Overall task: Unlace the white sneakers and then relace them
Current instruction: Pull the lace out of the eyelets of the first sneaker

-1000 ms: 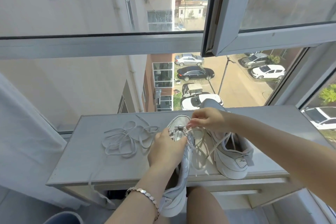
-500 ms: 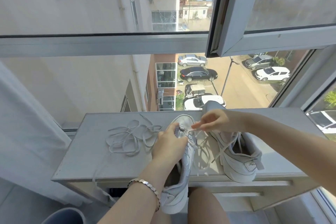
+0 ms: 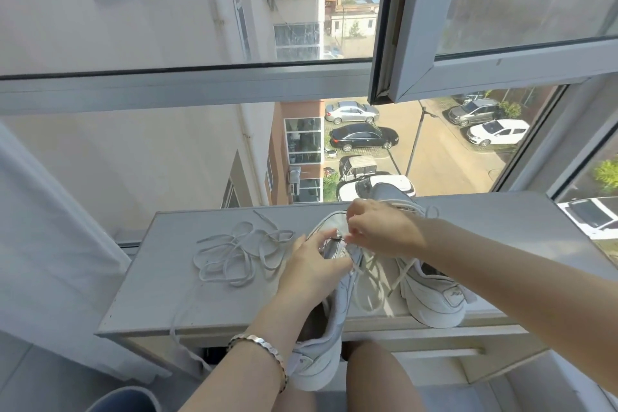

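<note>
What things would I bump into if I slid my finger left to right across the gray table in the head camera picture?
Loose shoelace pile → left hand → right hand → second white sneaker, its heel hanging over the front edge of the table.

No readable text, number or sign is found. A small mark is seen on the heel of the right-hand sneaker [image 3: 434, 294], but it cannot be read.
</note>
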Action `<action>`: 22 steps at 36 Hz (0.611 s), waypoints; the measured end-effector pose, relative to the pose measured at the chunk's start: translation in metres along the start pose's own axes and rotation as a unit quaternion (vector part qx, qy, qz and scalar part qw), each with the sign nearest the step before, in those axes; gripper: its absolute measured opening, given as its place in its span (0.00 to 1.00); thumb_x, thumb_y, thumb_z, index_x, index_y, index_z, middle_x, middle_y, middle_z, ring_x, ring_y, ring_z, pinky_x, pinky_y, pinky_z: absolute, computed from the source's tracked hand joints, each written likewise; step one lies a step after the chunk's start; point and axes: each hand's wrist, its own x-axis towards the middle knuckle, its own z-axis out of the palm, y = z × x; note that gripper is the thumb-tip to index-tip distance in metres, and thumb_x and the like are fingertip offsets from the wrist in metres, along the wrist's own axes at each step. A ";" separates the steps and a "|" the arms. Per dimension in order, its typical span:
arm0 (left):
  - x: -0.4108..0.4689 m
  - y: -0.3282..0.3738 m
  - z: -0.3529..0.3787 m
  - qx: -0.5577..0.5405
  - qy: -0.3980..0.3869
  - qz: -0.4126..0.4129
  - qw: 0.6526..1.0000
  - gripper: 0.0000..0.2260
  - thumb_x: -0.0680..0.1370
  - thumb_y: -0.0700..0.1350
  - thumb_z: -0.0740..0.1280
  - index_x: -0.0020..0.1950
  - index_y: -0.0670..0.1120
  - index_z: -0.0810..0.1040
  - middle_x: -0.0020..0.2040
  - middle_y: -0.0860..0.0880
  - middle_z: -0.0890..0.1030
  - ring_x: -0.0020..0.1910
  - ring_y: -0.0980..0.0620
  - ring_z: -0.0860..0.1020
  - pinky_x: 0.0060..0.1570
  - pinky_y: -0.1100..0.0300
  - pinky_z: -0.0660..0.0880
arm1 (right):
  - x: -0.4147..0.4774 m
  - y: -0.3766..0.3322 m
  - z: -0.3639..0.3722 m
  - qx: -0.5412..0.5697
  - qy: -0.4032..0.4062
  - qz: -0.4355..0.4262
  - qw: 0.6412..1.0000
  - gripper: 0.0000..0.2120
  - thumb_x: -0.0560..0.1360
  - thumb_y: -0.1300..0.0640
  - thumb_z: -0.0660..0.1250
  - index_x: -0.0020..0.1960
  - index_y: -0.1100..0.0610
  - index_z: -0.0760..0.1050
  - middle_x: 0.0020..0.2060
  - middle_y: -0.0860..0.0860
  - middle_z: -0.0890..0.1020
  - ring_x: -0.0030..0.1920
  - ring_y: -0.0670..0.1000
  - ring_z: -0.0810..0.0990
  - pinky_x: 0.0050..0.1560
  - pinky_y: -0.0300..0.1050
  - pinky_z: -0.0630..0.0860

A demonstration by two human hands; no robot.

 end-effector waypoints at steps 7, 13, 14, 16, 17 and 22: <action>0.003 -0.002 0.001 0.004 0.019 -0.001 1.000 0.22 0.72 0.47 0.66 0.65 0.60 0.71 0.69 0.51 0.66 0.52 0.54 0.70 0.51 0.59 0.67 | -0.005 0.002 0.003 0.109 0.009 0.001 0.994 0.16 0.80 0.51 0.58 0.55 0.60 0.79 0.64 0.51 0.70 0.64 0.47 0.66 0.57 0.36 0.60; 0.003 -0.006 0.003 0.034 0.062 -0.023 0.997 0.24 0.73 0.50 0.63 0.68 0.63 0.66 0.74 0.49 0.60 0.67 0.47 0.67 0.60 0.50 0.70 | -0.008 0.002 -0.001 0.418 0.040 0.070 0.905 0.12 0.77 0.57 0.63 0.43 0.62 0.81 0.45 0.55 0.81 0.45 0.49 0.77 0.40 0.30 0.69; 0.004 -0.006 0.002 0.034 0.068 -0.028 0.997 0.24 0.73 0.51 0.62 0.69 0.62 0.66 0.74 0.48 0.60 0.68 0.47 0.67 0.61 0.49 0.70 | -0.009 0.002 -0.001 0.484 0.046 0.077 0.871 0.11 0.77 0.57 0.63 0.46 0.62 0.81 0.45 0.54 0.83 0.46 0.48 0.79 0.44 0.30 0.70; 0.006 -0.006 0.001 0.027 0.079 -0.041 0.996 0.24 0.74 0.51 0.62 0.70 0.61 0.66 0.74 0.48 0.60 0.68 0.46 0.66 0.63 0.49 0.68 | -0.011 0.001 -0.004 0.594 0.058 0.076 0.799 0.10 0.77 0.59 0.62 0.47 0.63 0.81 0.44 0.52 0.84 0.49 0.48 0.81 0.53 0.36 0.75; 0.006 -0.006 0.000 0.024 0.081 -0.047 0.995 0.24 0.74 0.50 0.63 0.70 0.60 0.66 0.74 0.48 0.59 0.69 0.45 0.66 0.63 0.49 0.68 | -0.013 0.001 -0.007 0.631 0.067 0.067 0.770 0.11 0.78 0.61 0.60 0.45 0.64 0.80 0.42 0.52 0.85 0.47 0.49 0.82 0.54 0.39 0.77; 0.008 -0.005 0.001 0.021 0.079 -0.058 0.995 0.24 0.74 0.48 0.63 0.70 0.59 0.66 0.73 0.47 0.60 0.69 0.45 0.65 0.65 0.49 0.66 | -0.029 -0.002 -0.037 0.750 0.108 0.000 0.653 0.16 0.78 0.63 0.58 0.31 0.58 0.64 0.25 0.49 0.74 0.29 0.48 0.74 0.50 0.50 0.79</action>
